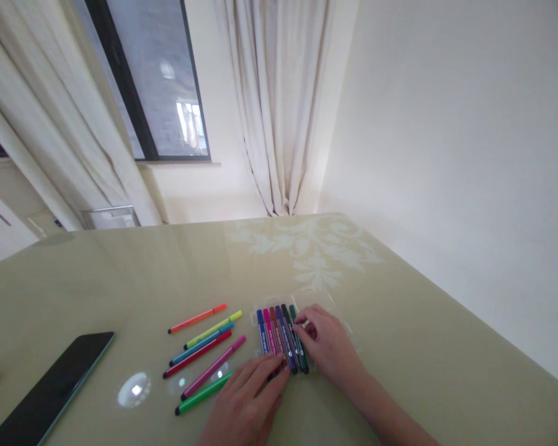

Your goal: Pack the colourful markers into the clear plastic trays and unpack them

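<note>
A clear plastic case [339, 313] lies opened on the table, holding a row of felt-tip markers in blue, pink, brown, purple, black and dark green. My right hand [328, 341] has its thumb and index finger bent around the upper part of the dark green marker [302, 356], at the row's right end. Stretched over the lower ends of the row, my left hand [248, 396] rests its fingertips there and hides some marker tips. Close to its left side lies a bright green marker [204, 394], its far end hidden by the hand.
Left of the case, several loose markers lie slanted, among them an orange marker [198, 318], a yellow marker [214, 329] and a magenta marker [214, 367]. A dark phone [51, 390] is at the table's left front. The table [423, 359] meets a white wall on the right.
</note>
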A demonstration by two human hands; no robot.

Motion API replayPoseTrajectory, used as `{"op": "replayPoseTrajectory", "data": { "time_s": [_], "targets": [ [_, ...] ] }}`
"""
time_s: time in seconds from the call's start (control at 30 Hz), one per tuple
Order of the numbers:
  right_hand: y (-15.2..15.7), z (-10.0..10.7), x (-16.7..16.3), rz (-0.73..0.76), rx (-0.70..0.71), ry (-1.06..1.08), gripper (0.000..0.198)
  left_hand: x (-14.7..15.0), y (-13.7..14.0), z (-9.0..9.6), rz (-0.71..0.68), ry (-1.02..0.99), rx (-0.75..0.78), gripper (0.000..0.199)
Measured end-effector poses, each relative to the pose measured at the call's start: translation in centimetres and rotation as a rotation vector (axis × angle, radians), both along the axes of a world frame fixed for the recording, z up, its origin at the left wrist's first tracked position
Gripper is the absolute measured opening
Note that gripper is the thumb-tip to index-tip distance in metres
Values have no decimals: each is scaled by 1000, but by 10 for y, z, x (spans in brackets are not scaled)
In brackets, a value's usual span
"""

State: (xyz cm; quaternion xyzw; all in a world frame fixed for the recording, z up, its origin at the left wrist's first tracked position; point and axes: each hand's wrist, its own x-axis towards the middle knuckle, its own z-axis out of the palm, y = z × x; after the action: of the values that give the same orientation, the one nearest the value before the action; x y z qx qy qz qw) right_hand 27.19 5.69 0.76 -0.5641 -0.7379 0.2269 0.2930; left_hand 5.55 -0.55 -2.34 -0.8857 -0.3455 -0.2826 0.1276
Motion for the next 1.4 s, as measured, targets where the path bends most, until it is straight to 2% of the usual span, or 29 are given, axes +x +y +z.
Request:
{"op": "replayPoseTrajectory", "data": {
  "time_s": [0.1, 0.2, 0.4, 0.67, 0.8, 1.03, 1.2, 1.4],
  "targets": [
    [0, -1, 0, 8, 23, -64, 14, 0, 0, -1, -5, 1, -4, 41],
    [-2, 1, 1, -6, 7, -111, 9, 0, 1, -2, -7, 12, 1, 41],
    [-6, 6, -1, -19, -11, -106, 26, 1, 2, -2, -11, 8, 4, 40],
    [-2, 3, -3, -97, 32, -101, 8, 0, 2, -2, 1, 2, -8, 41],
    [0, -1, -4, -59, 27, -70, 12, 1, 1, 0, -2, 4, -2, 39],
    [-3, 2, -4, -24, 111, -245, 20, 1, 1, 2, -7, 10, 18, 38],
    [-3, 9, 3, 5, -8, -225, 21, 1, 2, 2, -8, 7, 21, 37],
    [-5, 5, 5, 133, -32, -100, 30, -8, 3, 4, 65, -32, -97, 31]
  ]
}}
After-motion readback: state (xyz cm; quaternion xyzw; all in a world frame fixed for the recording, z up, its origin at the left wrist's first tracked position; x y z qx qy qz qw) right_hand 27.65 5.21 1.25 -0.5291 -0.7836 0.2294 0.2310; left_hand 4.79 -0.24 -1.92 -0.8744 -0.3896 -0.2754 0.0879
